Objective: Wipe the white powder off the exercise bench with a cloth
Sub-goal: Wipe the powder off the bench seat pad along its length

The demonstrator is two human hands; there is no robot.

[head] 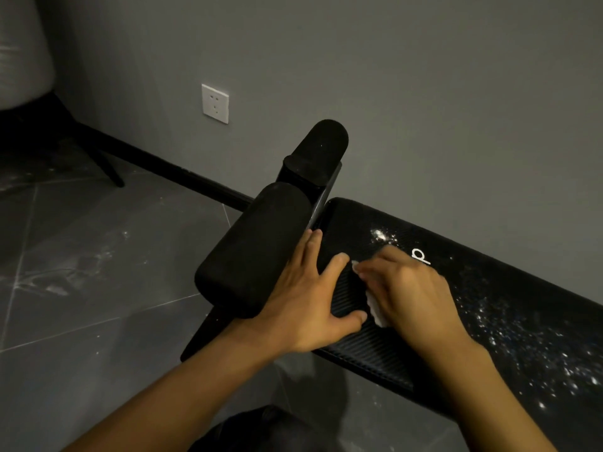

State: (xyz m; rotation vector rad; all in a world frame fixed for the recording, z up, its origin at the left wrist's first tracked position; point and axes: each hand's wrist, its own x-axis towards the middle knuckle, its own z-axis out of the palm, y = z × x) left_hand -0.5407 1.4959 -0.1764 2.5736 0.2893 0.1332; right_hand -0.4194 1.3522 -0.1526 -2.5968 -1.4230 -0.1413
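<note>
The black padded exercise bench runs from the centre to the right edge. White powder speckles its right part, and a smaller patch lies near its left end. My right hand presses a white cloth flat on the pad, and most of the cloth is hidden under the palm. My left hand rests on the bench's left end with fingers spread, thumb near the cloth.
Two black foam rollers stand at the bench's left end. A grey wall with a white socket is behind. The grey tiled floor carries powder smears. Dark chair legs stand at the far left.
</note>
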